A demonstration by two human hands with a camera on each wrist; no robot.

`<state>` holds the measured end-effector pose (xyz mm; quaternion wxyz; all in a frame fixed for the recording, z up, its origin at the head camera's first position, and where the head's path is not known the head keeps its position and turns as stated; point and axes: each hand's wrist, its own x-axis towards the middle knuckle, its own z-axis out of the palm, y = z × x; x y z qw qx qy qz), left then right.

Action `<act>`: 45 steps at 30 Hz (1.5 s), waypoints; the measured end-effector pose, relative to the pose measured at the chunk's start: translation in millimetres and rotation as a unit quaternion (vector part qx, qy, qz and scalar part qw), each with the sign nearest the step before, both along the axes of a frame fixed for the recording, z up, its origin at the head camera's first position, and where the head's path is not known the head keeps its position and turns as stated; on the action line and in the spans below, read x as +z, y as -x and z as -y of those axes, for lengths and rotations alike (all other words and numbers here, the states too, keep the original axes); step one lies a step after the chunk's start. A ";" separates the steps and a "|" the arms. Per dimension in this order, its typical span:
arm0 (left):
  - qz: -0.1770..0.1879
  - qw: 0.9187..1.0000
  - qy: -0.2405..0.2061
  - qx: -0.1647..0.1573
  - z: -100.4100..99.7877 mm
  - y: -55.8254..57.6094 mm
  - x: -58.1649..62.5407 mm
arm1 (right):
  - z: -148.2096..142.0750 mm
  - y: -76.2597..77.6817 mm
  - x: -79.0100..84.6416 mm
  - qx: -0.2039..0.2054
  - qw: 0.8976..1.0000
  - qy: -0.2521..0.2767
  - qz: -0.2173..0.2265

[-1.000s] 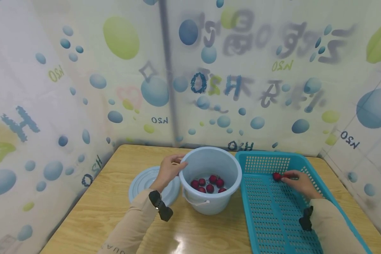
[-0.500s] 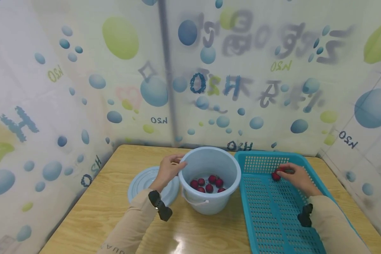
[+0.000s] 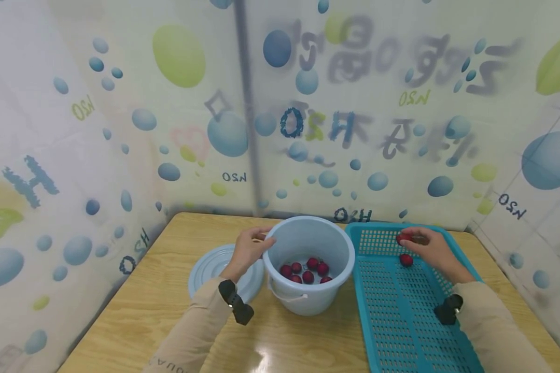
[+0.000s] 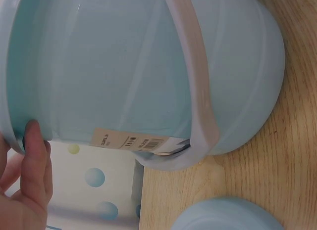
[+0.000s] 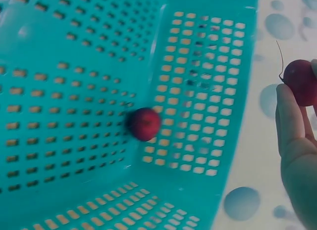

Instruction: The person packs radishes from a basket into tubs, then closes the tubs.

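Observation:
My left hand [image 3: 248, 254] pinches the left rim of a pale blue bucket [image 3: 310, 300]; in the left wrist view its fingers bend around the rim. Several dark red radishes [image 3: 309, 277] lie at the bottom of the bucket. My right hand [image 3: 431, 251] holds another radish [image 5: 300, 82] between thumb and fingers, up by the far wall of a turquoise basket [image 3: 361, 311]. A thin, wiry tail sticks out from this held radish. Below the hand, one more radish [image 3: 406, 260] rests on the basket floor near the far wall.
A pale blue lid [image 3: 205, 269] lies on the wooden table [image 3: 242, 342] left of the bucket, partly behind the left forearm. The bucket's white handle [image 4: 198, 76] hangs down its near side. A patterned wall curtain [image 3: 308, 176] stands right behind the table.
My right hand has taken a radish off the basket floor and lifted it up and slightly left. The other radish stays on the floor. My left hand has kept its place on the bucket rim.

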<state>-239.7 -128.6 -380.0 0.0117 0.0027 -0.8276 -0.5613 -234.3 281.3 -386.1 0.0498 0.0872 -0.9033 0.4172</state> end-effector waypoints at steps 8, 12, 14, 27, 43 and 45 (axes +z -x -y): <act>0.002 1.000 0.000 0.003 0.1 -0.2 1.2 | 12.0 0.7 18.6 0.027 0.999 0.009 -0.017; 0.004 1.000 -0.001 0.005 0.4 -0.3 1.4 | 16.4 -0.6 26.4 0.041 0.999 0.015 -0.028; 0.005 1.000 -0.002 0.005 0.6 -0.4 1.2 | 18.1 -1.4 29.5 0.050 0.998 0.018 -0.035; -0.001 1.000 -0.002 0.004 1.0 -0.4 0.9 | 38.8 -6.5 46.2 0.091 0.993 0.021 -0.077; -0.008 1.000 -0.006 0.000 -0.1 -0.2 -0.7 | 69.2 -4.5 61.5 0.145 0.987 0.037 -0.065; -0.008 1.000 -0.007 0.001 -0.2 0.3 -0.9 | 73.3 -2.7 62.0 0.153 0.985 0.037 -0.067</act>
